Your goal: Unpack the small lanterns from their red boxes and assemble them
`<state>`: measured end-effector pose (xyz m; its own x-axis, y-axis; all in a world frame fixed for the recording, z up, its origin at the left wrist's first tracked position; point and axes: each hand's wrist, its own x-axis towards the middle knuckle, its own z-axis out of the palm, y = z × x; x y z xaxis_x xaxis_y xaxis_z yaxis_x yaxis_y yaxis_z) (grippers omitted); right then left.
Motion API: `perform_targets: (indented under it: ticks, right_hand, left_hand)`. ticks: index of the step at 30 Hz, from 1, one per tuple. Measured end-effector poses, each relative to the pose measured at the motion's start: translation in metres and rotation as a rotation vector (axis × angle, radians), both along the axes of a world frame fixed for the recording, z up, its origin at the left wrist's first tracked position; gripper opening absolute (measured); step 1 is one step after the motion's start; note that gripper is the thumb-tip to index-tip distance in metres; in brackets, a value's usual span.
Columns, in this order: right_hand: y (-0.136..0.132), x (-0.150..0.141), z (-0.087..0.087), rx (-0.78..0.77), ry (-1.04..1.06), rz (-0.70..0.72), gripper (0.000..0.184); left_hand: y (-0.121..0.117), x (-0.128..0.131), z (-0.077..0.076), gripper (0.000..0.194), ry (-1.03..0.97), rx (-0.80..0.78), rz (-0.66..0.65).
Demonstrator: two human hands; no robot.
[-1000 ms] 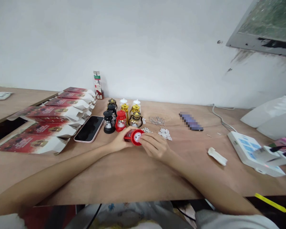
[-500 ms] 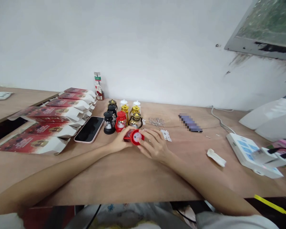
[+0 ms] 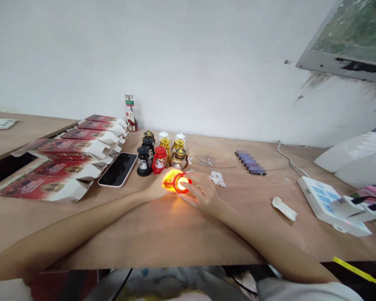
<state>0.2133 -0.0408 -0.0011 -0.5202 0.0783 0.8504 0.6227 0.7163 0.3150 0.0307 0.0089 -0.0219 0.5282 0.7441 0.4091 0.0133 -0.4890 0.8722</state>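
A small red lantern (image 3: pixel 177 182) lies tipped on its side in my hands, its bottom turned to the right and toward me. It glows bright yellow-orange. My left hand (image 3: pixel 156 186) is closed round its body. The fingers of my right hand (image 3: pixel 205 192) are bent against its base, one fingertip on the lit bottom. Just behind stand a red lantern (image 3: pixel 159 160), a black lantern (image 3: pixel 144 161) and a bronze-coloured lantern (image 3: pixel 179 159), with gold, white and more dark ones farther back.
Red-and-white cartons (image 3: pixel 47 186) line the left side, beside a phone (image 3: pixel 118 169). Right of the lanterns lie metal pieces (image 3: pixel 206 160), white bits (image 3: pixel 217 179) and a pixelated purple item (image 3: pixel 250 162). A power strip (image 3: pixel 329 205) with plugs sits at far right; a bottle (image 3: pixel 130 117) stands by the wall.
The lantern in my hands was unlit and now shines yellow-orange. My right fingers have shifted slightly on its base, and the lantern has tilted a little. My left hand still holds it.
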Motion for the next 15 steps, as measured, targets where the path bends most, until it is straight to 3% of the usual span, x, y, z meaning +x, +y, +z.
perform_targets:
  ticks: [4,7,10,13,15]
  right_hand:
    - [0.001,0.0,-0.002,-0.016,-0.008,-0.036,0.017]
    - [-0.014,-0.003,0.011,-0.085,0.05,0.028,0.024]
    - [-0.044,-0.01,0.045,-0.159,0.106,0.177,0.023]
    - [-0.079,-0.024,0.092,-0.333,-0.154,0.246,0.017]
    - [-0.097,-0.036,0.117,-0.345,-0.343,0.254,0.017]
  left_hand:
    - [0.0,0.0,0.0,0.054,-0.004,-0.006,-0.002]
    - [-0.004,-0.002,0.007,0.049,0.039,0.042,-0.023]
    - [-0.009,-0.005,0.014,0.046,0.055,0.059,-0.037]
    - [-0.01,-0.005,0.017,0.044,0.074,0.054,-0.029]
    - [-0.008,-0.005,0.015,0.047,0.083,0.062,-0.026]
